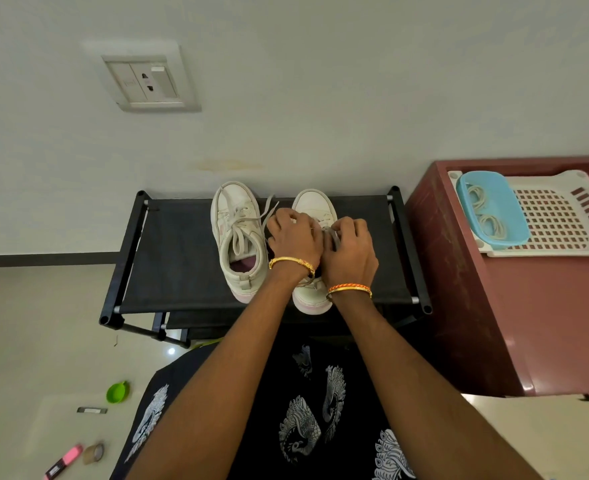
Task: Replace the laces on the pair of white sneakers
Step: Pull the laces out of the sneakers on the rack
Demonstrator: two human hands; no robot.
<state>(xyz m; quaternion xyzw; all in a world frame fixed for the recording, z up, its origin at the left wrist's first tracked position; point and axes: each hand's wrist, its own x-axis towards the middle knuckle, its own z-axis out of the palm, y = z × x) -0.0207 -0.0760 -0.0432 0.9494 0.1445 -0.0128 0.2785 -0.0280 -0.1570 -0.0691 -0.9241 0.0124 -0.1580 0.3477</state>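
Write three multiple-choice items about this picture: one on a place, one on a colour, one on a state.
1. Where do the spare coiled white laces lie?
A. in the light blue plastic tub
B. on the floor
C. inside a sneaker

2. What colour is the small round lid on the floor?
A. red
B. green
C. white

3. Which white sneaker are both hands working on?
A. neither
B. the left white sneaker
C. the right white sneaker

Answers: 1 A, two coils show inside the tub. 2 B, it is bright green. 3 C, the left hand and right hand are both on its lacing.
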